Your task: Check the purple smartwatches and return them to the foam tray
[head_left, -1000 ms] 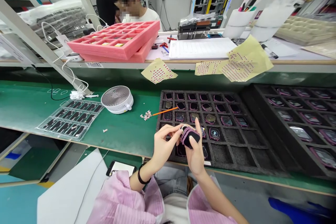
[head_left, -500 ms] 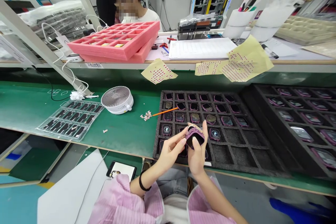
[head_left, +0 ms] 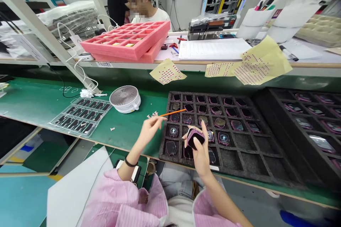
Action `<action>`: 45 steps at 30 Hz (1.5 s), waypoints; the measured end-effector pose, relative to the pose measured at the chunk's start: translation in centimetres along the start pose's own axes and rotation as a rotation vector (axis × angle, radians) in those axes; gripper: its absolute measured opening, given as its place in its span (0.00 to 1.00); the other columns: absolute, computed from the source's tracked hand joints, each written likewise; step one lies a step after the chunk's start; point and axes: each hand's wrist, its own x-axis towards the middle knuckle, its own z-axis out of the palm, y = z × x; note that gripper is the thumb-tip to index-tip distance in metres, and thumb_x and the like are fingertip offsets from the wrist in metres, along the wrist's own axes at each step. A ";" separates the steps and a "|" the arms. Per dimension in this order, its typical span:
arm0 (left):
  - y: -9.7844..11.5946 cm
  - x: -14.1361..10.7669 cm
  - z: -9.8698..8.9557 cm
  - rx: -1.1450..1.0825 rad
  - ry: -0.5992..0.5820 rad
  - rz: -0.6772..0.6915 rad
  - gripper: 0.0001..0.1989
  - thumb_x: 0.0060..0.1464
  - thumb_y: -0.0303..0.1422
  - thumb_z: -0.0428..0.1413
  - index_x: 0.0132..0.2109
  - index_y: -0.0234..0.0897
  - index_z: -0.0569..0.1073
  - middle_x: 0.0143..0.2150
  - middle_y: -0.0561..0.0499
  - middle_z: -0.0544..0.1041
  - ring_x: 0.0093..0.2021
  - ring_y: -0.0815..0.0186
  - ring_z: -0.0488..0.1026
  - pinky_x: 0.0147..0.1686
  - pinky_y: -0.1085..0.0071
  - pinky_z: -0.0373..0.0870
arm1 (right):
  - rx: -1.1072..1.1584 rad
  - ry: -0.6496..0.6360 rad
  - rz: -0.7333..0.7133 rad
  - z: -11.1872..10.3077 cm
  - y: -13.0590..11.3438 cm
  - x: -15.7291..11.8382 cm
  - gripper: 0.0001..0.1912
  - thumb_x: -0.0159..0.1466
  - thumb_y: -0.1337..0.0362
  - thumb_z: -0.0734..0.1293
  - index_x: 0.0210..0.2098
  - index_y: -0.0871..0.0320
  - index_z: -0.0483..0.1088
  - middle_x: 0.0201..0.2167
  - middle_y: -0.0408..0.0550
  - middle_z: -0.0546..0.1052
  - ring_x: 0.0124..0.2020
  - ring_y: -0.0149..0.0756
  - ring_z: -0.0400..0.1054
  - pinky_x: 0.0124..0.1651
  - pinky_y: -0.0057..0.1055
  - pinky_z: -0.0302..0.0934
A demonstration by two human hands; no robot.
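Purple watch (head_left: 197,141) in the right hand (head_left: 201,155), left hand (head_left: 149,128) by the pale bits (head_left: 155,114)
Head cam: right's clamped round it above the black foam tray (head_left: 231,159); can't tell if left's fingers are together. Looks like a small-parts step to me; picking one calls for a light pinch.

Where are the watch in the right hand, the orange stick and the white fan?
Held watch (head_left: 199,138): head view, on its dark screen.
Orange stick (head_left: 173,112): head view, midway along its visible shaft.
White fan (head_left: 124,95): head view, on its round grille.
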 end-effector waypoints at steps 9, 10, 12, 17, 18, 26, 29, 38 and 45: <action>-5.6 5.0 -0.5 0.597 0.093 -0.101 0.03 0.56 0.29 0.57 0.37 0.35 0.75 0.42 0.45 0.73 0.47 0.58 0.70 0.40 0.69 0.69 | 0.100 0.040 -0.076 0.5 -0.4 -0.1 0.35 0.64 0.59 0.64 0.67 0.42 0.47 0.46 0.45 0.72 0.35 0.35 0.69 0.36 0.35 0.66; -5.7 5.0 -0.5 0.596 0.091 -0.100 0.02 0.55 0.28 0.58 0.36 0.35 0.75 0.42 0.45 0.73 0.47 0.58 0.70 0.41 0.68 0.69 | 0.121 0.036 -0.076 0.5 -0.4 -0.1 0.35 0.64 0.59 0.64 0.67 0.42 0.48 0.46 0.45 0.72 0.35 0.35 0.69 0.36 0.35 0.66; -5.4 5.1 -0.7 0.586 0.092 -0.092 0.01 0.52 0.26 0.59 0.33 0.35 0.75 0.41 0.46 0.74 0.46 0.58 0.71 0.42 0.67 0.70 | 0.160 0.038 -0.077 0.5 -0.4 0.0 0.34 0.64 0.60 0.64 0.67 0.42 0.49 0.46 0.45 0.72 0.34 0.34 0.70 0.35 0.35 0.66; -1.9 3.5 -1.0 0.494 0.147 -0.024 0.04 0.57 0.28 0.56 0.36 0.35 0.75 0.38 0.47 0.77 0.41 0.62 0.73 0.41 0.67 0.70 | 0.197 0.061 -0.086 0.6 -0.4 0.2 0.34 0.64 0.60 0.64 0.66 0.42 0.50 0.47 0.46 0.73 0.35 0.35 0.71 0.34 0.35 0.66; -0.6 2.8 -0.8 0.440 0.156 0.010 0.06 0.59 0.31 0.54 0.38 0.35 0.75 0.38 0.48 0.77 0.39 0.64 0.74 0.39 0.69 0.70 | 0.200 0.065 -0.090 0.6 -0.5 0.2 0.34 0.64 0.60 0.64 0.66 0.42 0.50 0.47 0.46 0.73 0.35 0.35 0.71 0.35 0.36 0.67; 7.0 -2.4 4.3 -0.491 -0.151 0.061 0.15 0.47 0.38 0.65 0.38 0.32 0.79 0.27 0.49 0.78 0.25 0.69 0.73 0.29 0.73 0.72 | 0.188 0.158 -0.076 0.8 -0.6 0.0 0.36 0.61 0.59 0.66 0.66 0.43 0.51 0.51 0.45 0.72 0.50 0.38 0.68 0.54 0.42 0.62; 7.2 -2.6 5.5 -0.560 -0.132 0.027 0.14 0.45 0.39 0.66 0.33 0.31 0.80 0.25 0.50 0.77 0.23 0.70 0.72 0.26 0.73 0.71 | 0.175 0.168 -0.072 0.6 -0.7 -0.1 0.37 0.60 0.59 0.66 0.67 0.43 0.51 0.53 0.45 0.72 0.55 0.39 0.65 0.59 0.44 0.57; 7.5 -2.7 6.2 -0.551 -0.070 0.086 0.12 0.46 0.39 0.65 0.33 0.33 0.82 0.28 0.49 0.76 0.23 0.71 0.71 0.23 0.75 0.70 | 0.158 0.162 -0.098 0.4 -0.9 -0.3 0.39 0.61 0.57 0.66 0.68 0.44 0.49 0.52 0.46 0.72 0.54 0.39 0.65 0.60 0.45 0.56; 7.2 -2.7 7.0 -0.514 -0.070 0.130 0.09 0.47 0.37 0.65 0.33 0.34 0.82 0.27 0.48 0.76 0.26 0.70 0.71 0.27 0.74 0.69 | 0.014 0.152 -0.157 -0.8 -0.5 -0.1 0.36 0.63 0.56 0.65 0.68 0.42 0.48 0.58 0.45 0.68 0.60 0.40 0.61 0.65 0.48 0.48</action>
